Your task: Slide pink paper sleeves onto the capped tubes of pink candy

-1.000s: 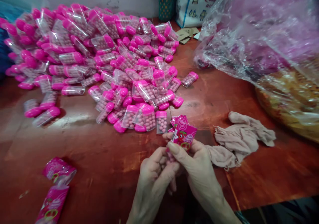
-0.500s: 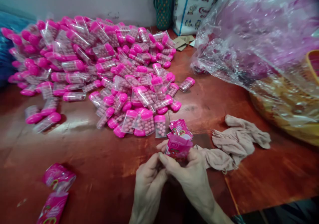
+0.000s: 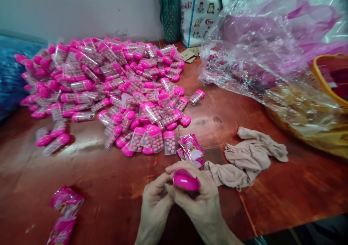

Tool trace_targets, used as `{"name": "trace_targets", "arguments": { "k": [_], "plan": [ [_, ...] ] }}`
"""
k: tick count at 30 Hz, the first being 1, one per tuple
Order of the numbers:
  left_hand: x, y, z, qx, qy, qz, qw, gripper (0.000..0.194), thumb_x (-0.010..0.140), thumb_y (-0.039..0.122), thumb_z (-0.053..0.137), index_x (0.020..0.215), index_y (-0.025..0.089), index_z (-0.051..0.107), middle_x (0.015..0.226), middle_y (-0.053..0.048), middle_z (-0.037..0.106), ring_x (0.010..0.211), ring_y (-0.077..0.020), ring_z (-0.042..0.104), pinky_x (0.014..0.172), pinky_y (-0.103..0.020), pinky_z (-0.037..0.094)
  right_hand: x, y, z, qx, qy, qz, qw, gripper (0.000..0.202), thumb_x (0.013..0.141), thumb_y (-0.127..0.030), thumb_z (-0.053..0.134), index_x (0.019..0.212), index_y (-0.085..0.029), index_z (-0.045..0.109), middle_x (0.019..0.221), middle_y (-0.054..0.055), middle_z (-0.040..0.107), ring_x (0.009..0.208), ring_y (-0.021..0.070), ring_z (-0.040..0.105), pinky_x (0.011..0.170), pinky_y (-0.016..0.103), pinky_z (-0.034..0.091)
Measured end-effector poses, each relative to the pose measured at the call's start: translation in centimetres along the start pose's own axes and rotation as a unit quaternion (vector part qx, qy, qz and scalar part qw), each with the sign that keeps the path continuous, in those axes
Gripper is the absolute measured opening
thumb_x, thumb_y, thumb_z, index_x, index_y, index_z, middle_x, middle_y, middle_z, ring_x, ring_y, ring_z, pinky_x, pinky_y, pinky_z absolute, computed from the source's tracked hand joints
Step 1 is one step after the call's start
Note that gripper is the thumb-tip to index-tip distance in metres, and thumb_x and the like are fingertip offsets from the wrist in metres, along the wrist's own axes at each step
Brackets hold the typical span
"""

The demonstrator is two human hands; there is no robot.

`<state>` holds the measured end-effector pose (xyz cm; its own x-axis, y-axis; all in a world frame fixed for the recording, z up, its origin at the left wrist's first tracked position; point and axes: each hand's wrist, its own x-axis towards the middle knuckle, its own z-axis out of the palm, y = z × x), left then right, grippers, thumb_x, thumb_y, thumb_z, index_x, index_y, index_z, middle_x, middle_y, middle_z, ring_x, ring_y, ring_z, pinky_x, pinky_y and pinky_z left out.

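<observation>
At the near edge of the table (image 3: 114, 190), middle: right hand (image 3: 199, 203) closed around a container with a glossy rounded magenta cap (image 3: 185, 181), cap facing the viewer, darker magenta film along its rim; body hidden by fingers. Left hand (image 3: 156, 197) curled nearly closed against the container's left side; fingertip placement partly hidden.

Left foreground: two printed magenta film sleeves (image 3: 63, 229), one beyond the other, the nearer cut off by the frame edge.

Just beyond the hands: small stack of flat printed magenta wrappers (image 3: 191, 148). Right of it, crumpled beige cloth (image 3: 248, 154), lying loose.

Farther out: large heap of clear flat bottles with pink caps (image 3: 108, 92), pale pink balls inside. Three similar bottles sit apart at its left front; one lies at its right.

Right: yellow plastic basket (image 3: 314, 66), partly under clear crinkled plastic sheeting (image 3: 239, 52).

Back: brown cardboard pieces (image 3: 189, 55), teal dotted pouch (image 3: 170, 20), white cartoon-printed bag (image 3: 187, 29).
</observation>
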<state>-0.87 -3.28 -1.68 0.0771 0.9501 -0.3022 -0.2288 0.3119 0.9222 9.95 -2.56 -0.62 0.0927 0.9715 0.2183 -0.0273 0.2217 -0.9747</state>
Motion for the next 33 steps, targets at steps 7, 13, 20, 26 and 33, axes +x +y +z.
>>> {"name": "trace_targets", "arguments": {
  "k": [7,13,20,26,33],
  "plan": [
    [0.1,0.0,0.6,-0.127,0.006,-0.063,0.990,0.016,0.060,0.026,0.078,0.071,0.017,0.070,0.054,0.000,0.063,0.041,-0.0104,0.053,0.042,-0.021,0.046,0.2,-1.1,-0.5,0.078,0.027,0.022,0.996,0.020,0.071,-0.013,0.071,0.086,-0.025,0.069,0.088,0.003,0.070,0.085,0.0212,0.063,0.079,0.035,0.050],
    [-0.6,-0.2,0.6,-0.092,0.046,-0.023,0.994,0.017,0.064,0.027,0.075,0.078,0.017,0.073,0.057,-0.001,0.066,0.037,-0.0103,0.053,0.038,-0.020,0.044,-0.5,0.4,0.6,0.090,0.041,0.077,0.992,0.017,0.072,-0.013,0.069,0.085,-0.023,0.069,0.091,0.005,0.069,0.091,0.0214,0.062,0.082,0.034,0.050],
    [-0.3,0.5,1.1,-0.078,0.061,-0.028,0.995,0.015,0.064,0.027,0.076,0.074,0.017,0.070,0.057,0.001,0.064,0.041,-0.0090,0.054,0.047,-0.020,0.047,-1.0,0.4,0.4,0.143,0.016,0.224,0.964,0.021,0.071,-0.025,0.071,0.092,-0.022,0.070,0.087,0.004,0.069,0.057,0.0127,0.058,0.046,0.023,0.046],
    [-0.8,0.4,1.1,-0.056,0.023,-0.059,0.996,0.012,0.069,0.024,0.071,0.068,0.013,0.065,0.048,0.000,0.062,0.042,-0.0118,0.056,0.044,-0.020,0.046,-0.1,-0.9,-0.4,0.197,0.024,0.279,0.940,0.019,0.073,-0.032,0.069,0.083,-0.016,0.069,0.056,-0.002,0.059,0.036,0.0052,0.042,0.035,0.019,0.035],
    [-1.2,0.5,1.3,-0.028,0.087,-0.069,0.993,0.011,0.070,0.023,0.069,0.076,0.014,0.066,0.043,0.001,0.060,0.037,-0.0108,0.052,0.039,-0.019,0.042,-0.1,0.2,0.8,0.156,0.062,0.251,0.953,0.012,0.075,-0.029,0.067,0.080,-0.019,0.071,0.064,0.002,0.067,0.039,0.0099,0.052,0.034,0.022,0.043]
  ]
}}
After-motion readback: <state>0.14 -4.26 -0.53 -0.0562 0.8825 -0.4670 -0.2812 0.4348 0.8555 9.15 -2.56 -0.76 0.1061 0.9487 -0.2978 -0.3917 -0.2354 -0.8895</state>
